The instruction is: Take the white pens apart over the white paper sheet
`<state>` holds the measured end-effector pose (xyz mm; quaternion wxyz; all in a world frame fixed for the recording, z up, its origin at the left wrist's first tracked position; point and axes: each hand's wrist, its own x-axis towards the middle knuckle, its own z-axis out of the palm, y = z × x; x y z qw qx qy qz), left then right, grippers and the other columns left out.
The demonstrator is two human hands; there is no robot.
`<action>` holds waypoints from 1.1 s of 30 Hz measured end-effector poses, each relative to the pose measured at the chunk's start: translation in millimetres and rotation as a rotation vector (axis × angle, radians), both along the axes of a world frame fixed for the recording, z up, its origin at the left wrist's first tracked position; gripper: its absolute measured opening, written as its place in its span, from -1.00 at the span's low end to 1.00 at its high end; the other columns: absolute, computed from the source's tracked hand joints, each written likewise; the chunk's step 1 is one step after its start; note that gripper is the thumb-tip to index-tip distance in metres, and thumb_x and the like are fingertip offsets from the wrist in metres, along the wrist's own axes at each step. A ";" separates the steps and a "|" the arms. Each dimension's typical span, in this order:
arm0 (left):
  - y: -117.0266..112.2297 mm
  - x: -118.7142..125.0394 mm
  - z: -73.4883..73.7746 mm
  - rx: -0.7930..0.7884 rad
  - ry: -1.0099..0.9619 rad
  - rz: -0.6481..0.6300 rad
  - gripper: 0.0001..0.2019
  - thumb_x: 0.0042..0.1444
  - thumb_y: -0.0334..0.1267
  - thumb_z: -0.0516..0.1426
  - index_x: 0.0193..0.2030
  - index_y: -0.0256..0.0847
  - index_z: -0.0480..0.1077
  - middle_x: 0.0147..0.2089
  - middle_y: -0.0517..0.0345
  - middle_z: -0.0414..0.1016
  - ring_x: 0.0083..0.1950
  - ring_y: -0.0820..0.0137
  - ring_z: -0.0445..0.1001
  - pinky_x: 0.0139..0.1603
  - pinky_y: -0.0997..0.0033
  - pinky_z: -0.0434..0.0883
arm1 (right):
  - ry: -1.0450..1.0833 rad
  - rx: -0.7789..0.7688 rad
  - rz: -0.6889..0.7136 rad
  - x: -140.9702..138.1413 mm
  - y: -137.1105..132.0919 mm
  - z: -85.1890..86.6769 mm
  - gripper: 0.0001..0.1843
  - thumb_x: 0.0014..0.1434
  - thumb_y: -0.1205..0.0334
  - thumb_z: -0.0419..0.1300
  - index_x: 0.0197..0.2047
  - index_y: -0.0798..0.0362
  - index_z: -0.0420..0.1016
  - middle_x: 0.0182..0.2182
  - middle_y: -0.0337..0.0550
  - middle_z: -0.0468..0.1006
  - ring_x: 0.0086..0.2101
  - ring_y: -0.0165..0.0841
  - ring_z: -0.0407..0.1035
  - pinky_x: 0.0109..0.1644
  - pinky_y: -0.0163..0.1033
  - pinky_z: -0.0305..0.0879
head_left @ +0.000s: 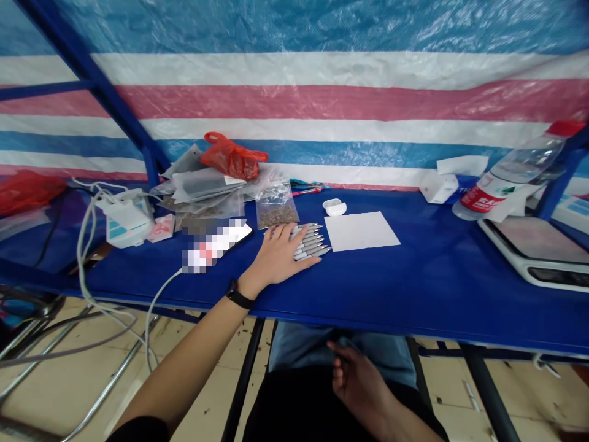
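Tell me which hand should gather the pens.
Left, probably: the left hand lies on the row of pens on the blue table, while the right hand is down below the table.

Left-hand fingers (285, 234) hide the rear of the pens (310, 242).
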<state>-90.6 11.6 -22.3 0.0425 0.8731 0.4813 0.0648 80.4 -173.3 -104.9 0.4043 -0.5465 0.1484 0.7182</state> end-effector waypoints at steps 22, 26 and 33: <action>-2.5 -3.9 -0.9 0.227 0.026 -0.086 -0.31 0.35 0.26 -0.05 0.47 -0.08 0.19 0.47 -0.20 0.19 0.47 -0.09 0.14 0.38 -0.26 0.15 | -1.415 1.385 0.207 104.2 167.7 132.0 -0.73 0.21 0.02 0.16 -0.38 0.00 0.53 -0.60 -0.25 0.46 -0.56 -0.35 0.33 -0.41 -0.23 0.30; -9.0 -9.3 1.1 0.387 0.052 -0.158 -0.42 0.40 0.15 -0.04 0.41 -0.12 0.28 0.45 -0.16 0.24 0.46 -0.06 0.14 0.40 -0.24 0.13 | -1.730 1.315 0.305 119.8 190.2 105.5 -0.76 0.18 0.11 0.11 -0.36 0.01 0.54 -0.50 -0.14 0.58 -0.52 -0.31 0.37 -0.37 -0.20 0.33; -22.7 -4.0 7.9 0.429 0.111 -0.222 -0.66 0.40 -0.24 0.03 0.19 -0.22 0.48 0.06 -0.12 0.54 0.11 0.08 0.43 0.17 -0.03 0.33 | -2.107 1.212 0.765 121.9 181.4 90.5 -0.68 0.28 0.22 0.09 -0.07 0.02 0.66 -0.14 0.06 0.64 -0.13 -0.10 0.45 -0.06 -0.06 0.35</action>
